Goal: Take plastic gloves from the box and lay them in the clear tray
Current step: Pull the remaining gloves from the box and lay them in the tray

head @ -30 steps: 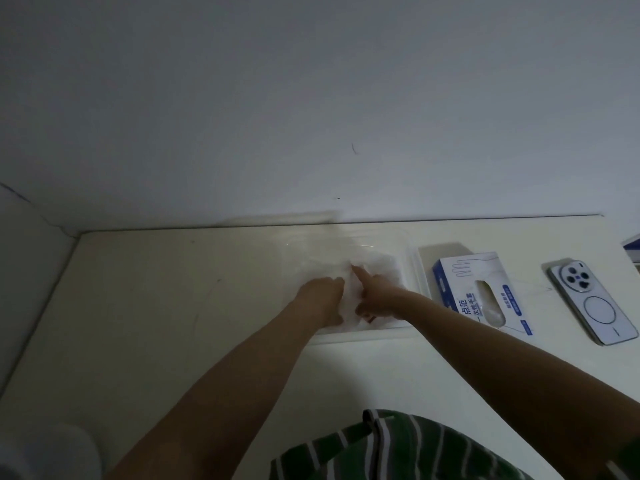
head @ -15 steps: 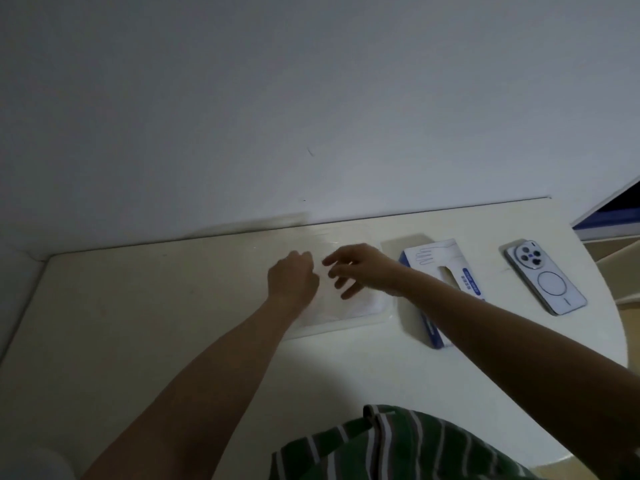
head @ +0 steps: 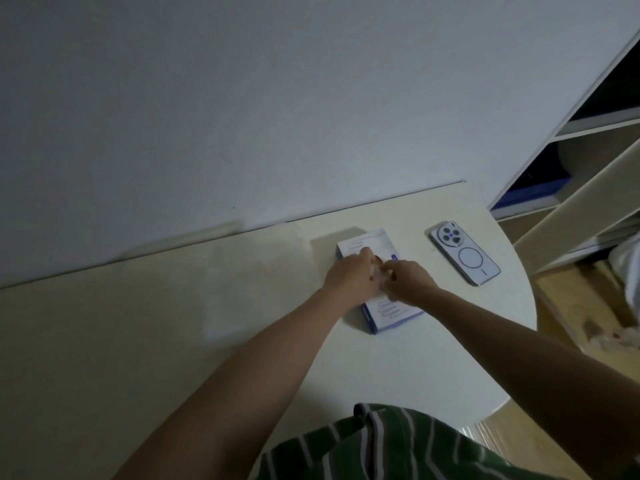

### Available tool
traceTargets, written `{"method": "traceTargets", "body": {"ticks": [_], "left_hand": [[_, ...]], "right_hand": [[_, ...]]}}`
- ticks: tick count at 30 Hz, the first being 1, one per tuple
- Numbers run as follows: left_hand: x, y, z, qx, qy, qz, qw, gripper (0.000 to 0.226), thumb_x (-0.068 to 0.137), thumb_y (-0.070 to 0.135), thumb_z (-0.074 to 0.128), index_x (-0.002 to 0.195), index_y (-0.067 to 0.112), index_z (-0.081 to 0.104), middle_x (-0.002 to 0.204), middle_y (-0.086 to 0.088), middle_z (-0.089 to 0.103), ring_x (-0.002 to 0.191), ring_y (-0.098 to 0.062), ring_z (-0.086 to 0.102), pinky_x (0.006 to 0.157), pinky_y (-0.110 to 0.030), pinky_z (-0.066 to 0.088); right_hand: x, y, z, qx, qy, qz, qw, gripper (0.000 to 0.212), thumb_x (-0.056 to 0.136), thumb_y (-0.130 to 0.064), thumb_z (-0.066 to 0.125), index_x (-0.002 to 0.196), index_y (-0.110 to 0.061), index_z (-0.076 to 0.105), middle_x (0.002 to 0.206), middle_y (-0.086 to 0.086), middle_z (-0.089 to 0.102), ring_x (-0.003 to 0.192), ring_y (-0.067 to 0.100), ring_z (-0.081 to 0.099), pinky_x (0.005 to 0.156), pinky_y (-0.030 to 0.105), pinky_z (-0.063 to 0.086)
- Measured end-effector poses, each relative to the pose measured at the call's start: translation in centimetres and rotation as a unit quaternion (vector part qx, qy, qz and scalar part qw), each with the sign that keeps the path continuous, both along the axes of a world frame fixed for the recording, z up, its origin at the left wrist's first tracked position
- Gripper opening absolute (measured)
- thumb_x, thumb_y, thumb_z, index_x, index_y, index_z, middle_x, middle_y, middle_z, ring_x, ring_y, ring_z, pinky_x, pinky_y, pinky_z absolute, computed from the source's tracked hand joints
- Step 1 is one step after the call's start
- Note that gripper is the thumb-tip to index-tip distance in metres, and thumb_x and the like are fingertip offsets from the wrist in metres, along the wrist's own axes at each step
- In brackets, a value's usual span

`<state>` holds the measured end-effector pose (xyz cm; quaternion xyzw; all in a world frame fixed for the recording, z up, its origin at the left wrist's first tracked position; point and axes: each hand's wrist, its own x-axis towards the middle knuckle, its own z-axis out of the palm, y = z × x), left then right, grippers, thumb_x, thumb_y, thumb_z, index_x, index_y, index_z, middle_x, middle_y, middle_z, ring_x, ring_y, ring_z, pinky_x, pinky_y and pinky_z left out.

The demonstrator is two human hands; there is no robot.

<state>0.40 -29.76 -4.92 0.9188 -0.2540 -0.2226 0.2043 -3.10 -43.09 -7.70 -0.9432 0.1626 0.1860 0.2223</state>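
**A:** Start at the fingers. What are they doing?

**B:** The right hand's (head: 412,282) fingers (head: 391,271) are pinched on a pale wisp of film, which I take to be a glove (head: 380,276) at the slot of the box (head: 384,315). The left hand's (head: 349,277) fingers (head: 364,253) curl down onto the box top just beside them. I cannot tell whether they also nip the film or only pin the box.

**A:** So the glove is barely out?

**B:** By my reading, yes. It sits between the two hands, over the opening.

**A:** What could go wrong?

**B:** If the box is not held down, it could lift or skid with the pull. Thin film may tear, or several gloves may cling and come out together.

**A:** And where is the tray?

**B:** I cannot pick out the clear tray on the dim counter (head: 138,341). Only a faint sheen left of the box hints at it, so a glove could easily be laid over its rim.

**A:** Anything in the way?

**B:** The left forearm crosses the counter on that side. A phone (head: 464,256) lies face down to the right of the box, apart from it, near the counter's rounded edge. Shelves (head: 588,133) stand beyond, well clear.
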Motion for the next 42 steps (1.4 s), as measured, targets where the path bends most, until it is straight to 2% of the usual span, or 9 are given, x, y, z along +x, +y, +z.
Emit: {"method": "traceTargets", "body": {"ticks": [4, 8, 15, 22, 26, 31, 34, 37, 42], "left_hand": [[-0.6, -0.4, -2.4, 0.069, 0.059, 0.005, 0.996, 0.056, 0.093, 0.028, 0.056, 0.141, 0.014, 0.029, 0.122, -0.013, 0.058, 0.106, -0.031, 0.059, 0.082, -0.035, 0.046], [-1.0, -0.6, -3.5, 0.075, 0.061, 0.021, 0.995, 0.061, 0.087, 0.03, 0.067, 0.135, 0.013, 0.033, 0.124, -0.01, 0.055, 0.108, -0.028, 0.058, 0.082, -0.034, 0.045], [-1.2, -0.9, -4.3, 0.098, 0.037, 0.021, 0.994, 0.061, 0.081, 0.026, 0.074, 0.127, 0.014, 0.037, 0.125, -0.007, 0.052, 0.109, -0.027, 0.057, 0.084, -0.037, 0.049], [-0.9, -1.2, -4.7, 0.1, 0.036, 0.021, 0.994, 0.068, 0.078, 0.024, 0.077, 0.131, 0.013, 0.036, 0.127, -0.01, 0.051, 0.113, -0.03, 0.057, 0.088, -0.039, 0.048], [-0.7, -1.1, -4.7, 0.109, 0.055, 0.013, 0.992, 0.074, 0.082, 0.032, 0.072, 0.141, 0.013, 0.031, 0.132, -0.011, 0.05, 0.115, -0.03, 0.056, 0.091, -0.039, 0.049], [0.0, -0.4, -2.8, -0.078, 0.101, 0.161, 0.979, 0.024, 0.098, 0.022, 0.044, 0.113, 0.008, 0.057, 0.106, -0.016, 0.066, 0.087, -0.032, 0.065, 0.078, -0.038, 0.053], [0.1, -0.1, -0.1, -0.316, 0.241, 0.348, 0.849, 0.04, 0.101, 0.029, 0.029, 0.096, 0.002, 0.058, 0.08, -0.018, 0.061, 0.058, -0.027, 0.058, 0.057, -0.032, 0.05], [1.1, 1.2, 1.5, -0.416, 0.34, 0.393, 0.746, 0.064, 0.095, 0.055, 0.03, 0.097, 0.003, 0.067, 0.082, -0.015, 0.067, 0.063, -0.026, 0.06, 0.063, -0.031, 0.05], [1.2, 3.8, 1.7, -0.384, 0.173, 0.387, 0.82, 0.019, 0.085, 0.011, 0.066, 0.067, 0.01, 0.062, 0.052, -0.001, 0.062, 0.048, -0.016, 0.055, 0.055, -0.028, 0.048]], "right_hand": [[0.4, 0.7, -1.7, -0.121, 0.007, 0.108, 0.987, 0.025, 0.094, -0.014, 0.047, 0.119, -0.011, 0.049, 0.076, 0.0, 0.053, 0.071, 0.02, 0.057, 0.062, 0.029, 0.045], [0.4, 1.0, -2.5, -0.12, -0.002, 0.07, 0.99, 0.015, 0.094, -0.016, 0.046, 0.098, -0.013, 0.06, 0.072, -0.001, 0.054, 0.068, 0.019, 0.058, 0.061, 0.028, 0.045], [0.0, -1.1, -2.3, 0.128, -0.085, -0.062, 0.986, 0.009, 0.082, -0.015, 0.07, 0.076, -0.018, 0.064, 0.074, -0.002, 0.062, 0.072, 0.014, 0.059, 0.063, 0.022, 0.043], [0.3, -2.6, 1.3, 0.425, -0.191, -0.236, 0.853, 0.007, 0.096, -0.015, 0.053, 0.089, -0.013, 0.051, 0.089, 0.009, 0.061, 0.081, 0.022, 0.06, 0.075, 0.035, 0.052], [0.1, -2.7, 3.2, 0.442, -0.193, -0.257, 0.838, 0.009, 0.099, -0.018, 0.047, 0.098, -0.009, 0.048, 0.087, 0.007, 0.057, 0.063, 0.014, 0.055, 0.049, 0.02, 0.047], [-0.2, -2.4, 4.3, 0.503, -0.183, -0.224, 0.815, 0.006, 0.099, -0.013, 0.047, 0.094, -0.01, 0.049, 0.083, 0.013, 0.067, 0.056, 0.017, 0.058, 0.052, 0.029, 0.05], [-0.3, -1.6, 4.4, 0.477, -0.171, -0.194, 0.84, 0.016, 0.099, -0.012, 0.044, 0.086, -0.01, 0.052, 0.072, 0.005, 0.059, 0.058, 0.014, 0.054, 0.053, 0.026, 0.045], [-0.2, -0.3, 4.4, 0.476, -0.165, -0.172, 0.846, 0.024, 0.097, -0.011, 0.043, 0.075, -0.011, 0.053, 0.068, 0.003, 0.05, 0.063, 0.016, 0.046, 0.054, 0.027, 0.039], [0.1, 2.2, 4.9, 0.528, -0.113, -0.118, 0.833, 0.039, 0.102, -0.041, 0.039, 0.103, -0.011, 0.063, 0.09, 0.011, 0.068, 0.078, 0.023, 0.065, 0.063, 0.027, 0.054]]}}
